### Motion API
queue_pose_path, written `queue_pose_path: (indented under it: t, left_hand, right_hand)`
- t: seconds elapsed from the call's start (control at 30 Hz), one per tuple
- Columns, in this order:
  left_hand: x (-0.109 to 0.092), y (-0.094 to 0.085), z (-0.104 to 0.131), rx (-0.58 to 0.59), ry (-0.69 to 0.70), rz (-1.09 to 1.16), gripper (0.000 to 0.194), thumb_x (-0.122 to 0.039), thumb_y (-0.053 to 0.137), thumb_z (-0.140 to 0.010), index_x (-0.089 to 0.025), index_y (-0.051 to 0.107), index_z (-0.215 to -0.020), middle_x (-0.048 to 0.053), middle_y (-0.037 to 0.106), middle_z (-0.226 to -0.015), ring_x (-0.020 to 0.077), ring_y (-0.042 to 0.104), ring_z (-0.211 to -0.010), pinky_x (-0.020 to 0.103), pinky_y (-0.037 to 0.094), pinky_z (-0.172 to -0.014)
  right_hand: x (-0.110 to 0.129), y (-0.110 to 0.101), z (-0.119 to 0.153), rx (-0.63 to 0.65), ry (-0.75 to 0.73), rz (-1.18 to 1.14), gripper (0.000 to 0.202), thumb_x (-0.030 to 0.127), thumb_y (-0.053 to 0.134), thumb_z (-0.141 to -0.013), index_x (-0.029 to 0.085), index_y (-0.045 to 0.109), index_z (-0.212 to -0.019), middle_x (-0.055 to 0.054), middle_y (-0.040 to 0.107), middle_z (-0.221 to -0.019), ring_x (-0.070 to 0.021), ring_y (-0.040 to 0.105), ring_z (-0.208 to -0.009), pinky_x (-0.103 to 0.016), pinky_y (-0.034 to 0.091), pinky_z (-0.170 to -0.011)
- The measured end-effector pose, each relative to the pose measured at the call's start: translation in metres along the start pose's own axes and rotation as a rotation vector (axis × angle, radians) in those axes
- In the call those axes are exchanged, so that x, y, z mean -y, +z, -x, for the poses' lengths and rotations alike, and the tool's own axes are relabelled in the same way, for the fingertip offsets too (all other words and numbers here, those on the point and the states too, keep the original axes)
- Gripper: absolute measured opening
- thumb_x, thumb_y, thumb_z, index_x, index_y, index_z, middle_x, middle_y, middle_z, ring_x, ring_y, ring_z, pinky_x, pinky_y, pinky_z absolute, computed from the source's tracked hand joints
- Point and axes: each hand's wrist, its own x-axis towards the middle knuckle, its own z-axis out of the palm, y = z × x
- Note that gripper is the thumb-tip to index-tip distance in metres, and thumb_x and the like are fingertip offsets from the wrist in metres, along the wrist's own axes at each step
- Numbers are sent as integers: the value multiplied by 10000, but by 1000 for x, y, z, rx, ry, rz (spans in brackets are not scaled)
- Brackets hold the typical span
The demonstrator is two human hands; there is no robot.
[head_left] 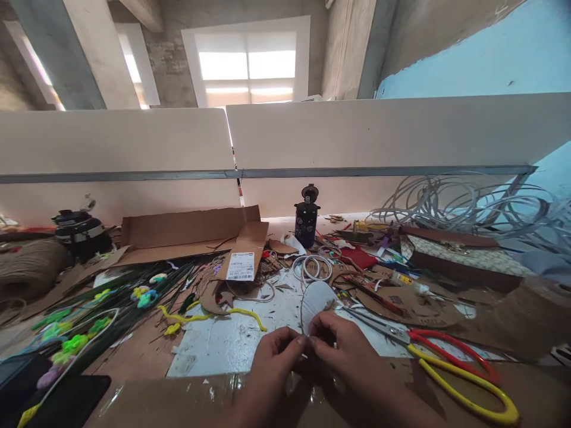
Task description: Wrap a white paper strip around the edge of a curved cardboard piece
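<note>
My left hand (279, 356) and my right hand (341, 345) meet low in the middle, thumbs and forefingers pinched together. A thin pale cord (302, 303) runs down to the fingertips, and both hands seem to pinch its end. The fingers hide exactly how it is held. Just beyond my right fingers stands a pale oval piece (317, 302), with the cord along its left edge. Behind it lies a loose coil of white cord (314, 267). Long-bladed scissors (401, 336) with red and yellow handles rest open to the right of my right hand.
A black bottle (306, 223) with its lid up stands at the back. Left are a cardboard box (191, 235), yellow fuzzy stems (247, 315) and a twine roll (31, 267). Right are a patterned handbag (459, 258) and coiled clear tubing (464, 199). A white partition (379, 134) closes the back.
</note>
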Motion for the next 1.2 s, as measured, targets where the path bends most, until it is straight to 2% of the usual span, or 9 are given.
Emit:
queue_pose_path:
  t: [0.2,0.33,0.47,0.63,0.77,0.9,1.03,1.13,1.2]
  left_hand:
    - [5,-6,-9,-9,-15,-20,141,-249,736,-672,-149,661,-607,14,599,-573,150,540,-580,239,386,-549]
    - [3,-1,-1,-63,-13,76,117,-262,731,-676,-167,664,-661,17,640,-610,161,583,-598,238,403,-555]
    - [-6,0,3,-114,1,117,175,-320,756,-687,-175,658,-678,17,654,-595,160,601,-570,235,411,-542]
    - [-17,-12,-7,-138,4,108,218,-355,786,-682,-167,682,-715,52,708,-646,169,638,-577,244,452,-560]
    - [-22,-16,-5,-221,46,116,270,-407,787,-711,-164,715,-804,70,746,-715,179,675,-625,244,478,-569]
    - [-22,-15,0,-218,55,131,299,-427,781,-724,-174,709,-866,86,772,-795,199,705,-661,261,503,-585]
    - [-20,-14,1,-228,69,129,296,-434,775,-733,-174,697,-851,95,767,-795,199,701,-657,264,503,-590]
    - [-16,-13,0,-215,73,107,310,-466,757,-752,-178,702,-853,86,752,-742,187,682,-638,234,463,-552]
    - [-13,-13,-3,-185,74,76,305,-461,764,-745,-169,707,-814,78,735,-697,179,664,-615,232,451,-549]
  right_hand:
    - [-4,2,-2,32,-31,-8,78,244,521,-745,186,574,-747,-7,589,-727,-172,528,-706,-269,369,-630]
    - [-10,2,-5,31,-33,-161,64,236,521,-725,191,559,-750,4,568,-724,-163,515,-702,-264,383,-632]
    - [-13,-2,-10,41,-24,-336,65,257,548,-708,201,531,-736,20,520,-701,-157,500,-676,-267,392,-619]
    - [-19,-16,-18,-66,16,-404,117,300,584,-678,210,510,-692,15,511,-672,-167,492,-667,-279,388,-608]
    - [-32,-25,-25,-169,5,-291,100,305,535,-676,210,505,-683,20,484,-661,-170,473,-665,-285,374,-604]
    - [-38,-33,-28,-255,34,9,45,250,483,-687,225,453,-665,36,461,-621,-163,443,-622,-288,313,-589]
    - [-35,-38,-27,-295,72,286,94,166,501,-636,221,503,-712,8,563,-712,-189,508,-683,-297,312,-608]
    - [-31,-37,-25,-317,-53,299,242,127,500,-628,210,589,-838,-30,622,-895,-208,551,-781,-313,376,-685]
    - [-26,-33,-22,-304,-136,177,209,173,508,-723,203,617,-900,-47,633,-935,-212,565,-796,-326,415,-717]
